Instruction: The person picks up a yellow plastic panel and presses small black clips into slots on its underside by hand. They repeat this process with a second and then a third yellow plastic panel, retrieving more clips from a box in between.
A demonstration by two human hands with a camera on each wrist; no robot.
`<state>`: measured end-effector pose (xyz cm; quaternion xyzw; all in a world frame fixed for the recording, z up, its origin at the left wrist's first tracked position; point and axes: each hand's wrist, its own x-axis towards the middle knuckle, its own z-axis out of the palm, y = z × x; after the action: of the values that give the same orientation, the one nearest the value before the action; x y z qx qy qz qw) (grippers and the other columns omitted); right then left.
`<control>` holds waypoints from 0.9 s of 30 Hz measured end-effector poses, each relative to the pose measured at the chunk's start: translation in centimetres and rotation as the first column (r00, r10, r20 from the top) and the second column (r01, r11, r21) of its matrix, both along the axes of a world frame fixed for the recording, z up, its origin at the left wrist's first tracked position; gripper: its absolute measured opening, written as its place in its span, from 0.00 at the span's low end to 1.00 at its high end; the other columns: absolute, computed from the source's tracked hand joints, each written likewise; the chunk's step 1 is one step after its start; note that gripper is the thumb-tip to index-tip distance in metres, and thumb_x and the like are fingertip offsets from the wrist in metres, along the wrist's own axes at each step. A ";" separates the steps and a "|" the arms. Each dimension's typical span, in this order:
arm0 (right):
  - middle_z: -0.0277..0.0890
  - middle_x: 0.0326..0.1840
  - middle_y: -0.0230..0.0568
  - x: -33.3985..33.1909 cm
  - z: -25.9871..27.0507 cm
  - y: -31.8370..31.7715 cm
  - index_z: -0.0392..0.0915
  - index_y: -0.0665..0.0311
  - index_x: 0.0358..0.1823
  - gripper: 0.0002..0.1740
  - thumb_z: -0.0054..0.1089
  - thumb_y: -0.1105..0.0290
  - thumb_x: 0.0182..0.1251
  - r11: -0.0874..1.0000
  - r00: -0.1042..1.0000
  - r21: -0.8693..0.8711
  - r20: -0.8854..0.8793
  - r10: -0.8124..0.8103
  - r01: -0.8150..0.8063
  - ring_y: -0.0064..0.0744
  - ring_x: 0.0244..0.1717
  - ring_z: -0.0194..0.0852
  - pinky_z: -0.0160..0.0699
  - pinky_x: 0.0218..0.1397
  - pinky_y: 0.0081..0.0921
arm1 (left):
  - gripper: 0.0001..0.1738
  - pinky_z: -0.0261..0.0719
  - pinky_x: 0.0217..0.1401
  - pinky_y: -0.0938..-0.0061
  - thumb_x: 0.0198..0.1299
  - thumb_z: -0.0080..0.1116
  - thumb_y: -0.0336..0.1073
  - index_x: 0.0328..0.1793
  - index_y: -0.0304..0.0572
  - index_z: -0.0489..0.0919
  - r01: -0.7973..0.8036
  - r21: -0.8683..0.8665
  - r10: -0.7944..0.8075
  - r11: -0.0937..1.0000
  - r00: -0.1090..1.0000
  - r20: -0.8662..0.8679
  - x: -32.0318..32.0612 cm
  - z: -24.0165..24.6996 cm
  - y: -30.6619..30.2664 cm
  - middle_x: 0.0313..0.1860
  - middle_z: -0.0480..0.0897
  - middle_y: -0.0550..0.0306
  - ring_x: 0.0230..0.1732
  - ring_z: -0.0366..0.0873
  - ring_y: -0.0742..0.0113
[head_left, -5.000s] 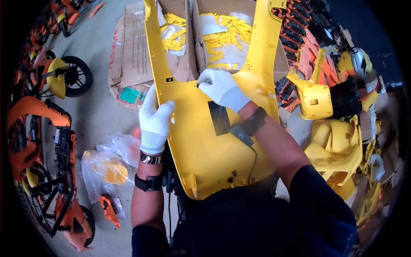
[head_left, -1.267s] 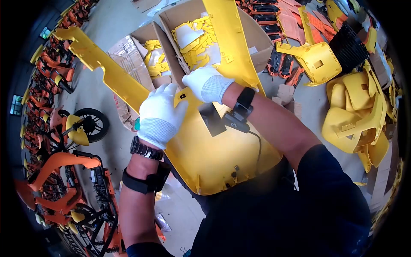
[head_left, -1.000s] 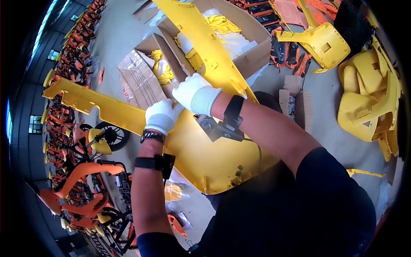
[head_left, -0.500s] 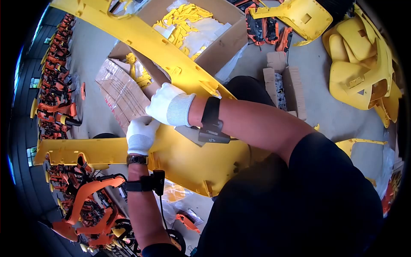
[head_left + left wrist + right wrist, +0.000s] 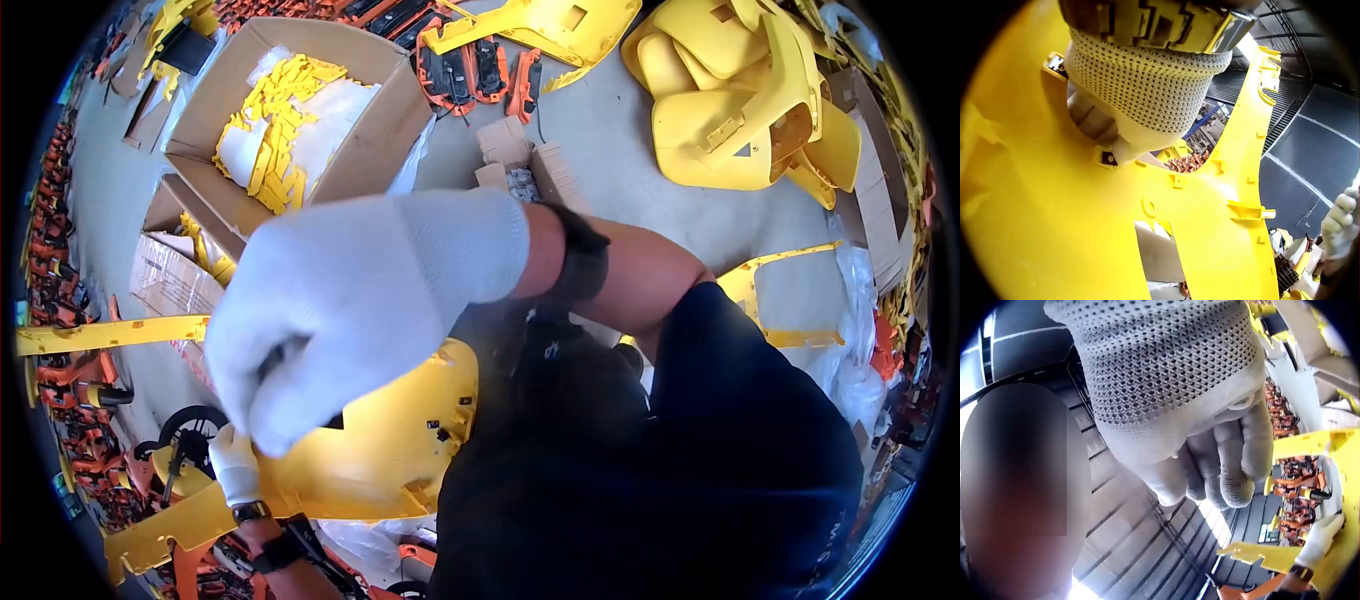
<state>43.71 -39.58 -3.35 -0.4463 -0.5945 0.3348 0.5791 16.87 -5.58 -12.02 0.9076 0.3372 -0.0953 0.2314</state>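
Left hand (image 5: 235, 466) grips yellow panel (image 5: 372, 448), right hand (image 5: 325, 300) hovers above; shirt lettering (image 5: 830, 545) illegible.

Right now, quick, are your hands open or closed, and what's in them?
Left hand: closed on the yellow panel.
Right hand: closed, fingers curled, nothing seen in it.

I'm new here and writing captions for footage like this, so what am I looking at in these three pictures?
No machine: a person in white gloves. The widest picture comes from a head camera looking down; the other two come from cameras on each wrist.

The left hand grips a large yellow panel by the edge of its cutout. The right hand is raised above the panel with curled fingers; I see nothing in it.

On the floor beyond are a large cardboard box holding small yellow pieces and a pile of yellow shells.
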 end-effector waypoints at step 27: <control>0.83 0.44 0.66 9.8 -43.1 -18.2 0.82 0.73 0.47 0.16 0.57 0.70 0.64 0.035 0.768 -0.780 0.606 -0.207 0.625 0.59 0.43 0.86 0.85 0.47 0.43 | 0.07 0.85 0.44 0.64 0.64 0.59 0.29 0.41 0.37 0.86 0.124 0.383 -0.083 0.915 0.989 -0.122 -8.5 3.4 -4.3 0.40 0.88 0.48 0.41 0.86 0.52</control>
<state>53.53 -57.76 -46.41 -0.9083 -0.1695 0.3614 0.1254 8.33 -9.87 -8.62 0.9458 0.3124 -0.0853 0.0233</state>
